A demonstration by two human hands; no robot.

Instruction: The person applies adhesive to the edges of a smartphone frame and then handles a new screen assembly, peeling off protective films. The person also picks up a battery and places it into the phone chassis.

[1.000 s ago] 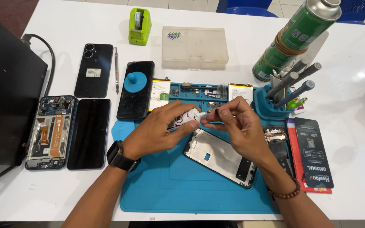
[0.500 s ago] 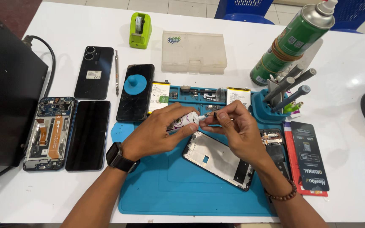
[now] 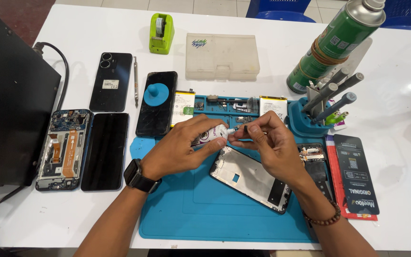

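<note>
left hand [image 3: 179, 147] grip clamped on a small white tube [image 3: 213, 135]; right hand [image 3: 267, 145] fingertips pinch its tip, above the phone frame [image 3: 250, 178] on the blue mat [image 3: 196, 209].

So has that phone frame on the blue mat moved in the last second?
No. The phone frame lies at the same spot and angle on the blue mat, below the hands.

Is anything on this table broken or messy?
Nothing is spilled. The blue phone at the left lies open with its circuit boards bare, and a black phone frame sits askew on the blue mat.
</note>
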